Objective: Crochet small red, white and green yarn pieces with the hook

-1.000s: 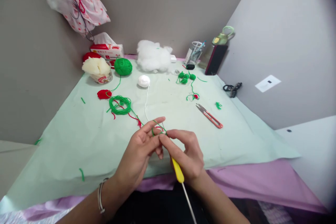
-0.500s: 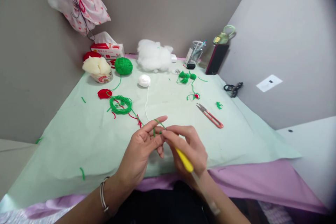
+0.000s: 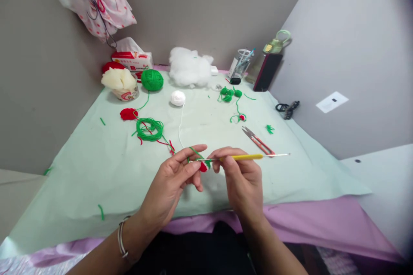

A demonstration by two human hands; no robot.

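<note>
My left hand (image 3: 176, 176) pinches a small red, white and green crochet piece (image 3: 204, 166) between thumb and fingers. Green yarn (image 3: 195, 152) runs over its raised index finger. My right hand (image 3: 243, 176) is closed around the yellow handle of a crochet hook (image 3: 243, 157), held nearly level. The hook's thin metal shaft reaches left to the crochet piece at my left fingertips; its tip is too small to make out. Left of my hands lies a loose coil of green yarn (image 3: 149, 129), its strand leading toward my left hand.
Behind are a green yarn ball (image 3: 152, 80), a white yarn ball (image 3: 177, 98), white stuffing (image 3: 190, 68) and a red crocheted piece (image 3: 129, 114). Thread snips (image 3: 258, 141) lie right of my hands. A glass jar (image 3: 240, 67), a phone (image 3: 268, 72) and a bottle (image 3: 272, 47) stand at the back right.
My right hand has turned the hook from slanting down toward me to nearly level, pointing left. The red and green crochet piece now shows at my left fingertips.
</note>
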